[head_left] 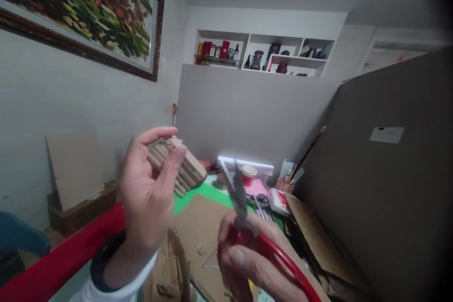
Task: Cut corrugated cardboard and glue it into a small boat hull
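Note:
Raised at left centre, my left hand [152, 184] grips a piece of corrugated cardboard [189, 170] between thumb and fingers, its ridges showing. My right hand [255, 255] is wrapped round red-handled scissors [240, 198], whose blades point up and are slightly apart. A gap separates the blades from the cardboard piece. Below both hands, a flat brown cardboard sheet [201, 217] lies on a green surface [187, 197], with a clear triangular ruler [211, 260] on it.
A paper cup [249, 175], a pink sheet, a white packet [279, 201] and a basket of tools [285, 185] stand at the back. Cardboard [318, 231] lies along the right, beside a grey partition [389, 188]. A red edge [78, 250] runs at left.

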`<state>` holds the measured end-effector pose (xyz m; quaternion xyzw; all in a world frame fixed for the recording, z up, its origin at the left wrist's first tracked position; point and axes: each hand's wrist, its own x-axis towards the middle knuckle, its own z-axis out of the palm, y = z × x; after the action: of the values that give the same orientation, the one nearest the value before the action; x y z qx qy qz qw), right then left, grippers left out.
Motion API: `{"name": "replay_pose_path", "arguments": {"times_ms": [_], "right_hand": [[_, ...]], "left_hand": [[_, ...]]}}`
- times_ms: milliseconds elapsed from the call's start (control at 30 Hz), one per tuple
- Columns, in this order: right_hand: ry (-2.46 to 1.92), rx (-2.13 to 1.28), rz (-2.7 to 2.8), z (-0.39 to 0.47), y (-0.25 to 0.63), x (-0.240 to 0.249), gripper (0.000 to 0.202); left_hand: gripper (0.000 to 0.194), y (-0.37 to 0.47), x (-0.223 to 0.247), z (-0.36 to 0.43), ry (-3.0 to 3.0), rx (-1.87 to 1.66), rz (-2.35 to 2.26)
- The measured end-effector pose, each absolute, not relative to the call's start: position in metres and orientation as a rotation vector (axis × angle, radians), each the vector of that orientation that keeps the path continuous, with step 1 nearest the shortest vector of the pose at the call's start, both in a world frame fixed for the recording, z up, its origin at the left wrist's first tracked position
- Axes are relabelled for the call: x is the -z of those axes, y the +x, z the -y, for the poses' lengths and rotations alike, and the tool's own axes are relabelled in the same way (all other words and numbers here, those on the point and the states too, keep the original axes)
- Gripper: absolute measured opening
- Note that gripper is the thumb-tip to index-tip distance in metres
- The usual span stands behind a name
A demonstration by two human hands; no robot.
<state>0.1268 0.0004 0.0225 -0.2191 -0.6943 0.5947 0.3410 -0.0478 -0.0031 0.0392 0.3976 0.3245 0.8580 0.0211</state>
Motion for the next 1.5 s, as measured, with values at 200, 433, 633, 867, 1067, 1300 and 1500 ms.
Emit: {"name": "replay_pose_path", "arguments": {"times_ms": [200, 433, 633, 867, 1067, 1300, 1500], "right_hand": [[-0.380, -1.342, 1.416, -0.014, 0.111, -0.012, 0.035], [-0.431, -0.956, 1.369, -0.025, 0.119, -0.014, 0.026], [-0.450, -0.937, 1.389, -0.026, 0.121, -0.020, 0.024], [-0.375, -0.899, 1.313, -0.026, 0.119, -0.017, 0.025], [-0.332, -0.841, 1.209, -0.031, 0.117, -0.017, 0.034], [-0.350, -0.937, 1.080, -0.048, 0.135, -0.017, 0.035], [-0.250, -1.206, 1.201, -0.049, 0.140, -0.018, 0.032]], "left_hand": [[0.043, -0.025, -0.025, 0.007, 1.313, -2.331, -1.105], [0.059, -0.021, -0.017, -0.001, 1.205, -1.948, -0.941], [0.051, -0.016, -0.021, -0.003, 1.076, -1.846, -0.821], [0.041, -0.014, -0.016, -0.008, 1.086, -1.891, -0.748], [0.044, -0.002, -0.009, -0.009, 1.092, -1.796, -0.720], [0.050, -0.008, -0.012, -0.003, 1.502, -1.547, -0.983], [0.032, -0.041, -0.022, -0.009, 1.825, -1.116, -1.046]]}}
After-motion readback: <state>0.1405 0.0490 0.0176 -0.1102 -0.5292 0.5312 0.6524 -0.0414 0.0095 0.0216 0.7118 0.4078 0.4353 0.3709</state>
